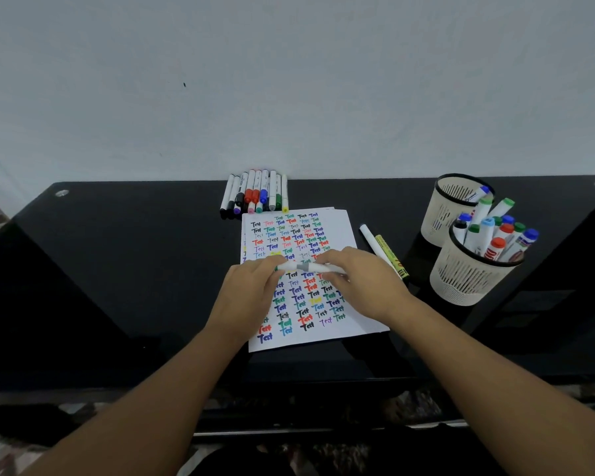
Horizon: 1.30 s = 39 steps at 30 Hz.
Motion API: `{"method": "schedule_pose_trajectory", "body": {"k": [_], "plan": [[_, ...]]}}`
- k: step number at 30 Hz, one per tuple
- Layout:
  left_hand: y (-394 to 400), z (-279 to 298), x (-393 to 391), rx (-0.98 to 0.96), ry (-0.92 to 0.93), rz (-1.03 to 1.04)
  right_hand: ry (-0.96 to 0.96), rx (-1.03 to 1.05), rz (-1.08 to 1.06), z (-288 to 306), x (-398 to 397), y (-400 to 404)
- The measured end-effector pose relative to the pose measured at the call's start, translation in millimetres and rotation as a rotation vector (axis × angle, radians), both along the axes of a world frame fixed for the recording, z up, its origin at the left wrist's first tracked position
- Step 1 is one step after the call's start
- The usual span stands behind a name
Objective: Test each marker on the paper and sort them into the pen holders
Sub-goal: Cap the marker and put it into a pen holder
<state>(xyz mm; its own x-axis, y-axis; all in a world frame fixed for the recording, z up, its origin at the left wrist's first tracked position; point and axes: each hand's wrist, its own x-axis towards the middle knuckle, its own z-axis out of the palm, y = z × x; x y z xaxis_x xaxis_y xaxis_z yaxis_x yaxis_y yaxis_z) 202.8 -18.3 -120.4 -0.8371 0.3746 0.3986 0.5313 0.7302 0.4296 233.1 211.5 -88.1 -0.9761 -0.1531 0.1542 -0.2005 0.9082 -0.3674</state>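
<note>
Both hands hold one white marker with a grey middle band (305, 267) level over the paper (337, 231), which is covered in coloured "Test" words. My left hand (251, 286) pinches its left end, where a bit of green shows. My right hand (361, 280) grips the right part of the barrel. A row of several markers (255, 194) lies at the table's back edge above the paper. Two cream mesh pen holders stand at the right: the far holder (440, 214) has one marker showing, the near holder (461, 283) is full of several capped markers.
A white marker (371, 240) and a yellow-green marker (390, 255) lie on the black glass table (134, 255) between the paper and the holders. A pale wall rises behind the table. The table's front edge runs under my forearms.
</note>
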Motion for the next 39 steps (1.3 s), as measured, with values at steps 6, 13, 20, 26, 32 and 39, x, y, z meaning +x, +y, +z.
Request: {"method": "schedule_pose_trajectory", "body": {"k": [6, 13, 20, 26, 32, 39], "plan": [[-2, -4, 0, -0.010, 0.119, -0.083, 0.014, 0.079, 0.104, 5, -4, -9], [0, -5, -2, 0.016, -0.067, 0.001, -0.042, 0.081, 0.181, 6, -6, -14], [2, -12, -13, -0.116, -0.158, 0.079, -0.022, -0.132, 0.104, 13, -6, -9], [3, -12, -15, -0.180, -0.178, 0.090, -0.001, -0.271, 0.030, 17, -5, -4], [1, -13, -15, -0.184, -0.186, 0.101, -0.006, -0.445, -0.019, 21, -1, -3], [1, -14, -17, -0.195, -0.202, 0.100, 0.013, -0.651, -0.133, 67, -12, 13]]}}
